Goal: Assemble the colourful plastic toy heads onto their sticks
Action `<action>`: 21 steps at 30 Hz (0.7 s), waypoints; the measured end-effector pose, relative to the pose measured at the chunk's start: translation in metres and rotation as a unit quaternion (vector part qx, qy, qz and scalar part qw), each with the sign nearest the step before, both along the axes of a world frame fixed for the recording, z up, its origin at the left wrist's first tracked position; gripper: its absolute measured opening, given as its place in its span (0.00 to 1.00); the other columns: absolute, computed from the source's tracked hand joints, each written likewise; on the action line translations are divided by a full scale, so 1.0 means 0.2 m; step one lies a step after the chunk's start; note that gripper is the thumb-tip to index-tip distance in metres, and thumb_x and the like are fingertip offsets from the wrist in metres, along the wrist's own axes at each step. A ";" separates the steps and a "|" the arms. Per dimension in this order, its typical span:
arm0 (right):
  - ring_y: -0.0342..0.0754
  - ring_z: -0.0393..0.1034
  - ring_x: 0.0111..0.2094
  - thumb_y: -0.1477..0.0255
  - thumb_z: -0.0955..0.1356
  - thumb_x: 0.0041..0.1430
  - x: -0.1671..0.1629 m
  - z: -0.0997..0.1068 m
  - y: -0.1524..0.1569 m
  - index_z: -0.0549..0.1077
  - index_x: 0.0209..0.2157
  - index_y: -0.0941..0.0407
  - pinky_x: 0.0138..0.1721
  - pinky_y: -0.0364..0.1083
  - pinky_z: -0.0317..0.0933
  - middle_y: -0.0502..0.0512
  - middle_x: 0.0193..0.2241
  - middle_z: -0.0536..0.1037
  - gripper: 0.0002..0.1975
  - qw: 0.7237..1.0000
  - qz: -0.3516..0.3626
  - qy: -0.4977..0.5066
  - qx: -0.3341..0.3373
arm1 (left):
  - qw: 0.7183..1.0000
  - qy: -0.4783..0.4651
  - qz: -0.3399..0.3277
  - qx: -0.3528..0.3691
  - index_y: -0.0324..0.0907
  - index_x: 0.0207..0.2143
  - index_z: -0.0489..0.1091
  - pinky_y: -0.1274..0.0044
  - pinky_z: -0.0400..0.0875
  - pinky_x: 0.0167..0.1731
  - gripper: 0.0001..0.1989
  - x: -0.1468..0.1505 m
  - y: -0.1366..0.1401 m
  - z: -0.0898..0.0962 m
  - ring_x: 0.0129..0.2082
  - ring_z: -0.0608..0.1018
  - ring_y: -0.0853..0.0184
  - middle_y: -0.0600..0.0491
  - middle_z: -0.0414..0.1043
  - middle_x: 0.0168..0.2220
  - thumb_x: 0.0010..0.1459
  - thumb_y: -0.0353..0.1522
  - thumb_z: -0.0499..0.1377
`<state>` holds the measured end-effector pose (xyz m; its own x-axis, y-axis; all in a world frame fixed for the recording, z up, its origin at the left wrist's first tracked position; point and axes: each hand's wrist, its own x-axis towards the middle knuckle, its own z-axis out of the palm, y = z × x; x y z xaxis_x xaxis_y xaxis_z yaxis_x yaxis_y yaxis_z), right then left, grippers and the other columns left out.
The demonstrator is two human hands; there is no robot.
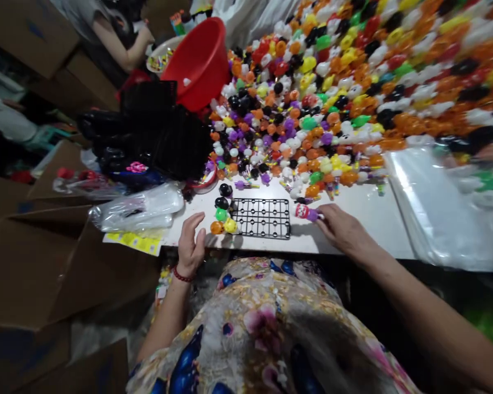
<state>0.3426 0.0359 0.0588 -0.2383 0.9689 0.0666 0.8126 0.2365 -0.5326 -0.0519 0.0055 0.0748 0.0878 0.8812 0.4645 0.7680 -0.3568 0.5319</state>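
Note:
A black plastic grid tray (267,215) lies on the white table in front of me. Several small toys stand at its left end: black ones, a green toy (221,214), a yellow toy (230,225) and an orange toy (217,227). My left hand (190,246) is just left of these, fingers apart and holding nothing. To the right of the tray, my right hand (339,225) pinches the end of a small toy (306,212) with a red and white head and a purple part. Its head points toward the tray.
A large heap of colourful small toys (308,104) covers the back and right of the table. Behind stands a red basin (201,60), beside stacked black trays (168,131). Clear plastic bags (427,202) lie at right. Cardboard boxes (28,262) stand left; another person's arm (115,46) shows behind.

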 end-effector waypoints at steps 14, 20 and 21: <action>0.50 0.73 0.33 0.75 0.65 0.60 -0.89 -0.15 0.17 0.69 0.42 0.56 0.35 0.45 0.62 0.57 0.33 0.80 0.08 0.968 0.085 0.200 -0.126 | 0.967 0.129 -0.221 0.014 0.41 0.70 0.42 0.55 0.56 0.64 0.29 0.17 0.12 0.08 0.67 0.60 0.55 0.37 0.59 0.65 0.70 0.39 0.40; 0.49 0.72 0.34 0.79 0.63 0.60 -0.89 -0.15 0.16 0.68 0.43 0.56 0.36 0.45 0.60 0.58 0.34 0.79 0.10 0.981 0.148 0.081 -0.098 | 0.968 0.124 -0.218 0.015 0.41 0.70 0.42 0.56 0.55 0.64 0.30 0.18 0.11 0.08 0.67 0.61 0.56 0.38 0.58 0.66 0.70 0.39 0.42; 0.49 0.72 0.34 0.79 0.63 0.60 -0.89 -0.15 0.15 0.68 0.42 0.55 0.36 0.44 0.60 0.57 0.35 0.79 0.10 0.980 0.157 0.078 -0.092 | 0.967 0.125 -0.220 0.019 0.41 0.70 0.42 0.56 0.55 0.65 0.30 0.18 0.12 0.09 0.67 0.60 0.56 0.38 0.57 0.66 0.69 0.38 0.43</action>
<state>0.1639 0.0669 0.0296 -0.5268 0.8489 -0.0428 0.6204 0.3496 -0.7021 -0.0165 0.0288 0.0919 0.5642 0.7159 0.4113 0.6408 -0.6938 0.3287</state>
